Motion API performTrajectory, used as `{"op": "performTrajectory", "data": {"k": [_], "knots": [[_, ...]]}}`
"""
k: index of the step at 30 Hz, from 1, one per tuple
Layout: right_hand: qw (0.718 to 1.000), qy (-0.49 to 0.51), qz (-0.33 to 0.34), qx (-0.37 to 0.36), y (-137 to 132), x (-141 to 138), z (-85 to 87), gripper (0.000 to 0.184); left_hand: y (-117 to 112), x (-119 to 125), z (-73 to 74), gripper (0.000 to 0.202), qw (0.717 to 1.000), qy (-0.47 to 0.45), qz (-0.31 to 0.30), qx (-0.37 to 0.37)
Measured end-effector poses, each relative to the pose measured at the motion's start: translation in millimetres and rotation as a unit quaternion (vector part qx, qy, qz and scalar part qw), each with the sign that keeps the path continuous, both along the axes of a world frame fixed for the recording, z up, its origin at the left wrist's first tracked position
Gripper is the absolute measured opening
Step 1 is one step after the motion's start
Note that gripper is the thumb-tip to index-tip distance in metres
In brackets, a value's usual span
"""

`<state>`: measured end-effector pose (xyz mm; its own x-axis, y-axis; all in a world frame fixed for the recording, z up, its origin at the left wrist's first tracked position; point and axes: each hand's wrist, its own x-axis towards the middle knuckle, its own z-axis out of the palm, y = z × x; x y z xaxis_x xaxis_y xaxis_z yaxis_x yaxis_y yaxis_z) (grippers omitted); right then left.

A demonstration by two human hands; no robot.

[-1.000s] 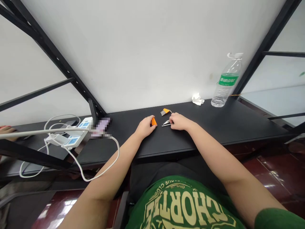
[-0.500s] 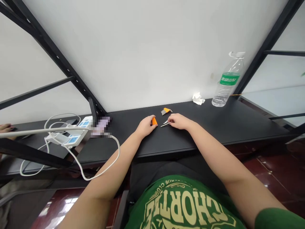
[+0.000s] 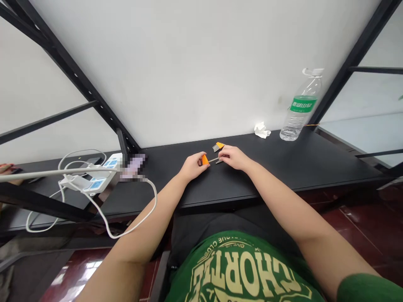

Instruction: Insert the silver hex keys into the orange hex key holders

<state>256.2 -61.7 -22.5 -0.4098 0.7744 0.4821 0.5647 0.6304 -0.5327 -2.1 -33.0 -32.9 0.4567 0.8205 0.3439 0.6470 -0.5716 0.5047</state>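
My left hand is closed on a small orange holder just above the black table. My right hand pinches a thin metal hex key, whose tip points at the orange holder and meets it. Behind my right hand lies a second orange holder with several metal keys fanned out on the table.
A water bottle with a green label stands at the back right, beside a crumpled white tissue. White power strips and a white cable lie at the left. Black frame bars slant along both sides.
My right hand has lifted one hex key off the table and carried it left to the orange holder in my left hand, which rose slightly.
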Motion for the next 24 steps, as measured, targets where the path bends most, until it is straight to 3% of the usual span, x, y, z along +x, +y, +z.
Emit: {"op": "performTrajectory", "data": {"k": [9, 13, 16, 20, 24], "knots": [[0.998, -0.060, -0.001, 0.035, -4, 0, 2.7, 0.020, -2, 0, -0.5, 0.053, 0.999, -0.037, 0.003, -0.026], [0.999, -0.033, 0.021, 0.013, -5, -10, 2.5, 0.014, -5, 1, 3.3, 0.047, 1.000, -0.010, -0.006, -0.005], [0.996, 0.062, 0.016, -0.064, -3, -20, -1.6, 0.004, -9, 4, 6.6, 0.044, 0.999, 0.011, -0.016, 0.039], [0.956, 0.190, 0.009, -0.224, -2, -33, -7.6, 0.024, -13, 9, 7.0, 0.046, 0.993, 0.043, -0.006, 0.109], [0.934, 0.221, 0.023, -0.280, -4, -39, -8.4, 0.028, -14, 11, 6.0, 0.044, 0.989, 0.063, -0.007, 0.133]]}}
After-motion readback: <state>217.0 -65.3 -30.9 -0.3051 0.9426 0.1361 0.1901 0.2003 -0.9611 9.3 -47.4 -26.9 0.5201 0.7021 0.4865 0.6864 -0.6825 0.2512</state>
